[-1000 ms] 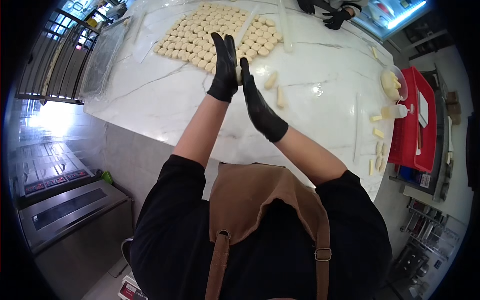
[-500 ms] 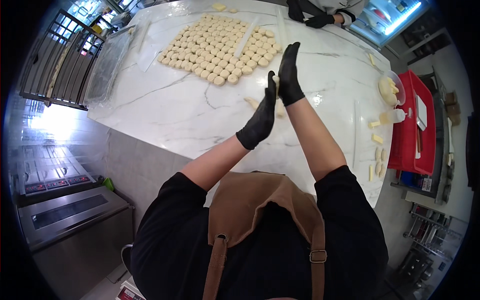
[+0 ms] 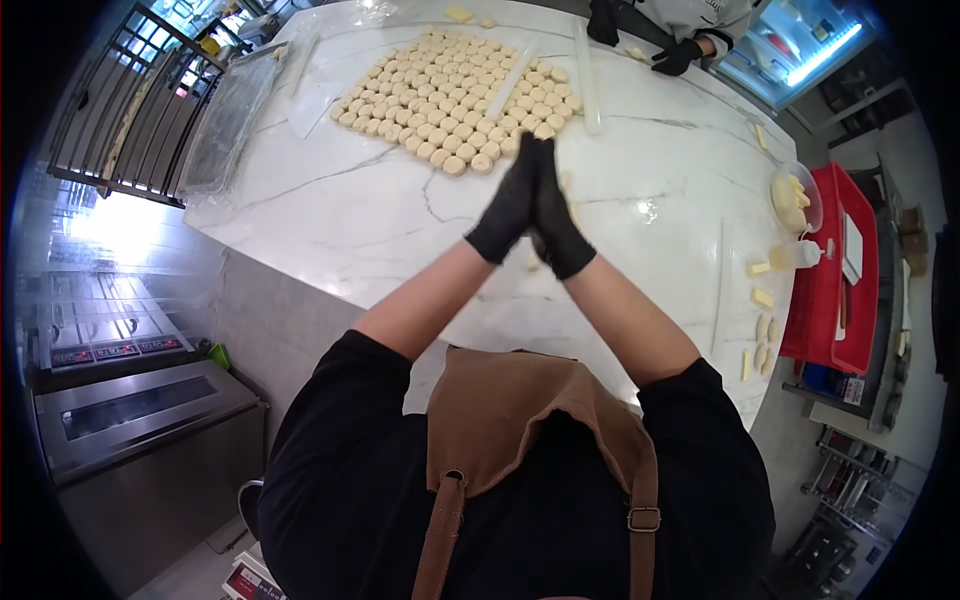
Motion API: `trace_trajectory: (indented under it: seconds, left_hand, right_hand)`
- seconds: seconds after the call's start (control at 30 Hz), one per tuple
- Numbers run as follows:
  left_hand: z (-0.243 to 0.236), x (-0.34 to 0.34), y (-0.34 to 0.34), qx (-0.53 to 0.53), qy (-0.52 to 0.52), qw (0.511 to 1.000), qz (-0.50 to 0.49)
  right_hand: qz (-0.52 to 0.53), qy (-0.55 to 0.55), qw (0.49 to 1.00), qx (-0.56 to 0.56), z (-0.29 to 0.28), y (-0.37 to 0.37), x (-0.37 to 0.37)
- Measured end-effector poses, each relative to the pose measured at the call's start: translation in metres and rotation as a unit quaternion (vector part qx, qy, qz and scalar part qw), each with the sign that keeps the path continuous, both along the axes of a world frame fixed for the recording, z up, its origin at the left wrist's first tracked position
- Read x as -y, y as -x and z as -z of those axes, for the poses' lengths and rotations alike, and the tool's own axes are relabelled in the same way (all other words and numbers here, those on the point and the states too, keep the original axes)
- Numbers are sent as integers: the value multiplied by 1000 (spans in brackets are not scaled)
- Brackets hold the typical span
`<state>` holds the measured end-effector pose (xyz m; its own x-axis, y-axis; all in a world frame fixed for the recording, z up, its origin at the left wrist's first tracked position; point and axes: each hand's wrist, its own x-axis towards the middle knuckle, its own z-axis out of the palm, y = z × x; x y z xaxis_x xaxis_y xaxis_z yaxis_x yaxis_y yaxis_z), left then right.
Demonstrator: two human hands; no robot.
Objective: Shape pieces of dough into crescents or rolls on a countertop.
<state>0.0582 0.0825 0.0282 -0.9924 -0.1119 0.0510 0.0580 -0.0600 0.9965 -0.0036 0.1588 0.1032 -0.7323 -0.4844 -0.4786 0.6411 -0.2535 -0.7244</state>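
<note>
My left hand (image 3: 505, 205) and my right hand (image 3: 556, 215), both in black gloves, are pressed palm to palm with the fingers straight. They meet above the marble table, just in front of a large block of small round dough pieces (image 3: 440, 100). The dough piece that showed between my palms a moment earlier is now hidden by the gloves. Beside my right hand a pale dough strip (image 3: 568, 183) partly shows on the table. Another bit of dough (image 3: 532, 261) lies below my wrists, partly covered.
Across the marble table (image 3: 660, 280), a co-worker's gloved hand (image 3: 678, 57) is near a dough piece (image 3: 636, 53). On the right are a bowl (image 3: 795, 200), a squeeze bottle (image 3: 800, 254), butter sticks (image 3: 762, 298) and a red crate (image 3: 830, 320). A clear tray (image 3: 225, 130) lies at left.
My hands have come level, slid left and closed together, covering the dough between them. The co-worker's hands have moved apart, showing a dough piece. The view has shifted slightly.
</note>
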Motion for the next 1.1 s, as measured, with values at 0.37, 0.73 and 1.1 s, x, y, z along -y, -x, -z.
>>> trace_trajectory:
  seconds: [0.37,0.73,1.1]
  left_hand:
    - [19,47,-59,45,18,993,-111]
    - [55,79,-86,49,-81,948,-304]
    - [96,117,-66,83,-201,942,-256]
  right_hand:
    - [-5,-145,989,36,99,9,58]
    - [-3,-281,957,75,207,109,165]
    - [-97,17,994,37,199,25,58]
